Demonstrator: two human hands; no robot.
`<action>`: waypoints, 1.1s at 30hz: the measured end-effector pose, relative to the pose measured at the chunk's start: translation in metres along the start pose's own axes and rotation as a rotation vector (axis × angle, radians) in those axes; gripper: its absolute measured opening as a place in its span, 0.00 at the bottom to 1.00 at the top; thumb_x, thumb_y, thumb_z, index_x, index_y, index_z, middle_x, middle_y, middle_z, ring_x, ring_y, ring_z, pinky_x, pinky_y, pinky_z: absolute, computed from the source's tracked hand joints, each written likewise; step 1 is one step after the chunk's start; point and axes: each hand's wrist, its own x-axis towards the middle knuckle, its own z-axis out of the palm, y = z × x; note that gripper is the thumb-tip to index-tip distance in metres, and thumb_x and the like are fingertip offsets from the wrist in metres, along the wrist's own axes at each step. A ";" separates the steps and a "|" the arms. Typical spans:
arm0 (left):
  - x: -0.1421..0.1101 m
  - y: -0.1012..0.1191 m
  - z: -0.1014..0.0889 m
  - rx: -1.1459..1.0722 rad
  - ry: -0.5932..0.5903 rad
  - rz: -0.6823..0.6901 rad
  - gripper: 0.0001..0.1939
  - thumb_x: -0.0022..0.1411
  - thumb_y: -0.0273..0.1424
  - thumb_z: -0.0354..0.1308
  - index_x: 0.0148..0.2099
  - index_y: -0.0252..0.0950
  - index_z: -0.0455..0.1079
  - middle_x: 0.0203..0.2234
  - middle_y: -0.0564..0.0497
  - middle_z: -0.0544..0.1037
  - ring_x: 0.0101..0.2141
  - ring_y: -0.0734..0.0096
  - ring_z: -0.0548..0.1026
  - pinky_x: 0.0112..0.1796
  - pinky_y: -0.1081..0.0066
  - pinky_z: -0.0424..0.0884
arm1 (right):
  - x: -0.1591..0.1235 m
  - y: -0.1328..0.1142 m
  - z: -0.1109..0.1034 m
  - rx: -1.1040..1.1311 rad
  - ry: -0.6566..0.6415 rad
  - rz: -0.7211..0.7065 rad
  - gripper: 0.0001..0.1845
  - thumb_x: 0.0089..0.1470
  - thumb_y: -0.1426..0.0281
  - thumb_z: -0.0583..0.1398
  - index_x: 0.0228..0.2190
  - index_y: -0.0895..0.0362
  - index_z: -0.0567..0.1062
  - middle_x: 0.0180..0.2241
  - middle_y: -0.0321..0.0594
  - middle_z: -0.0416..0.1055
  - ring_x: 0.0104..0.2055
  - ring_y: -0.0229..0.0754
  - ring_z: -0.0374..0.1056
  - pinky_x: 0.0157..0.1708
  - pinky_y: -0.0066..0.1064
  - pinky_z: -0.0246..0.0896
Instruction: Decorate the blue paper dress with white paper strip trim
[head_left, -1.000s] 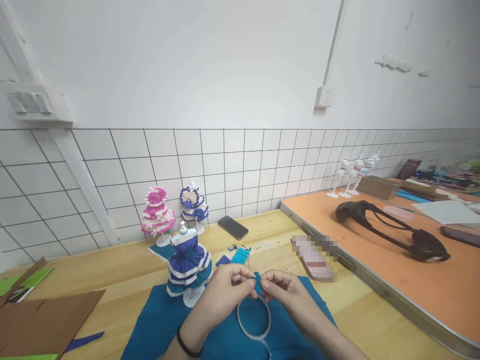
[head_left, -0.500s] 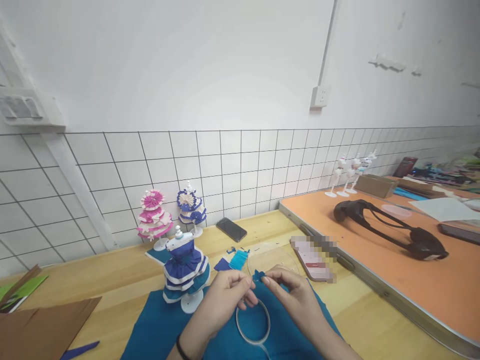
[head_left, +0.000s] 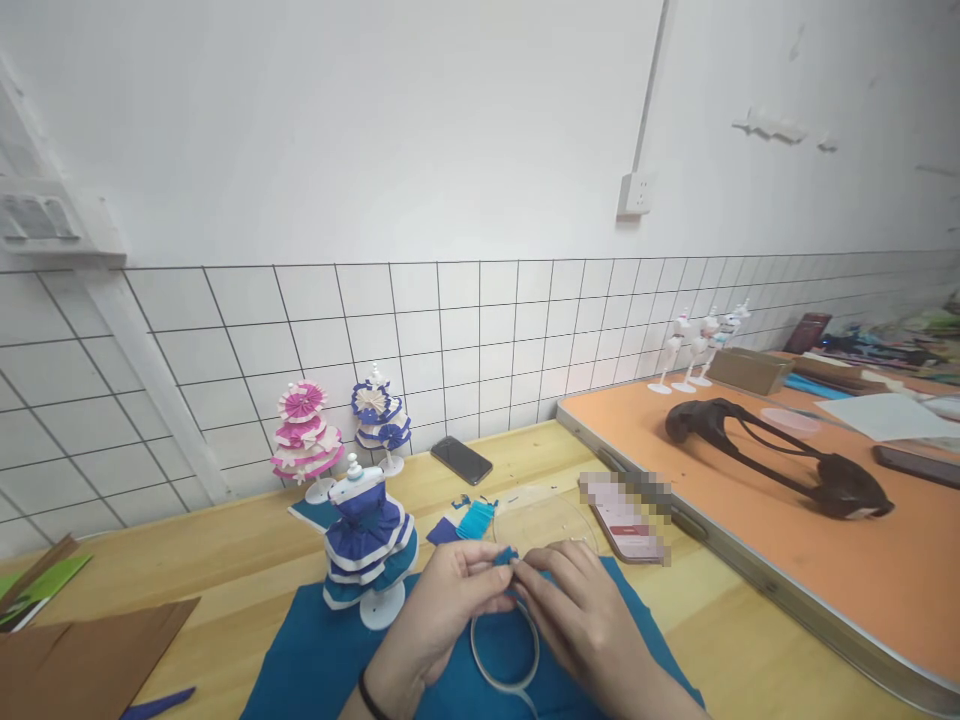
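Note:
A small teal paper piece is pinched between the fingertips of my left hand and my right hand, which meet close together. Both hands hover over a teal sheet spread on the table. Below the fingers lies a roll of narrow tape, a loose end trailing toward me. To the left stands a mini dress form in a ruffled blue, teal and white paper dress. Behind the hands are a bright blue pleated strip, a dark blue scrap and a clear round disc.
Pink and blue-and-white dressed forms stand at the wall. A dark phone and a lit phone lie beyond my hands. Brown paper is at left. A raised orange board carries a black headset-like object.
My right hand has moved left and turned over, its fingers now against the teal piece. The left fingers have closed onto it too, and less of it shows.

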 end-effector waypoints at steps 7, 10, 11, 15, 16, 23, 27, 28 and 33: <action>0.004 -0.006 -0.001 0.301 0.071 0.146 0.19 0.54 0.32 0.55 0.48 0.31 0.68 0.26 0.49 0.77 0.33 0.66 0.73 0.40 0.67 0.67 | 0.001 0.000 -0.003 0.281 0.040 0.200 0.09 0.55 0.76 0.52 0.38 0.56 0.69 0.33 0.43 0.69 0.35 0.42 0.65 0.33 0.34 0.62; -0.001 -0.006 -0.001 0.580 0.092 0.272 0.24 0.58 0.32 0.50 0.57 0.37 0.59 0.24 0.52 0.76 0.33 0.66 0.72 0.41 0.66 0.65 | 0.002 0.002 -0.003 0.401 0.048 0.345 0.09 0.54 0.73 0.56 0.39 0.54 0.68 0.34 0.41 0.69 0.37 0.41 0.65 0.35 0.32 0.64; -0.003 -0.004 0.000 0.653 0.093 0.309 0.25 0.59 0.32 0.48 0.59 0.39 0.56 0.25 0.52 0.76 0.34 0.66 0.72 0.42 0.67 0.64 | 0.003 0.002 -0.003 0.431 0.037 0.387 0.11 0.53 0.72 0.57 0.40 0.53 0.68 0.35 0.40 0.69 0.37 0.41 0.66 0.35 0.31 0.64; -0.010 0.001 0.003 0.796 0.078 0.337 0.27 0.60 0.33 0.46 0.61 0.41 0.50 0.30 0.51 0.77 0.39 0.63 0.70 0.44 0.67 0.61 | 0.007 0.002 -0.004 0.541 -0.009 0.495 0.08 0.51 0.70 0.59 0.36 0.53 0.71 0.33 0.37 0.70 0.33 0.39 0.67 0.32 0.28 0.65; -0.011 0.002 0.004 0.801 0.074 0.324 0.27 0.60 0.34 0.46 0.61 0.41 0.49 0.31 0.50 0.77 0.38 0.62 0.70 0.44 0.67 0.61 | 0.008 0.002 -0.004 0.562 -0.010 0.504 0.06 0.51 0.70 0.59 0.34 0.54 0.71 0.32 0.37 0.70 0.33 0.39 0.67 0.32 0.28 0.64; -0.007 0.000 0.005 0.565 0.039 0.277 0.26 0.57 0.34 0.52 0.58 0.40 0.56 0.36 0.49 0.77 0.41 0.63 0.71 0.45 0.68 0.61 | 0.005 0.003 -0.007 0.450 0.116 0.281 0.06 0.54 0.75 0.55 0.32 0.55 0.71 0.30 0.41 0.69 0.35 0.41 0.65 0.32 0.31 0.63; 0.000 -0.005 0.007 0.318 0.044 0.135 0.16 0.55 0.39 0.54 0.41 0.32 0.69 0.28 0.45 0.77 0.34 0.62 0.74 0.37 0.67 0.67 | -0.001 0.005 -0.016 0.110 0.207 0.019 0.12 0.53 0.80 0.54 0.39 0.56 0.70 0.31 0.43 0.71 0.33 0.42 0.64 0.32 0.36 0.59; 0.001 -0.006 0.008 0.238 0.016 0.088 0.16 0.56 0.41 0.53 0.36 0.31 0.69 0.26 0.45 0.76 0.31 0.63 0.74 0.35 0.66 0.68 | -0.003 0.005 -0.018 0.043 0.211 -0.030 0.12 0.53 0.80 0.54 0.39 0.57 0.70 0.31 0.43 0.72 0.33 0.43 0.64 0.33 0.37 0.58; -0.001 -0.005 0.013 -0.132 -0.053 -0.026 0.15 0.55 0.40 0.56 0.29 0.31 0.67 0.22 0.48 0.73 0.28 0.70 0.73 0.35 0.66 0.69 | -0.004 0.003 -0.022 -0.071 0.185 -0.121 0.12 0.55 0.77 0.51 0.40 0.59 0.70 0.31 0.45 0.73 0.34 0.44 0.64 0.31 0.37 0.57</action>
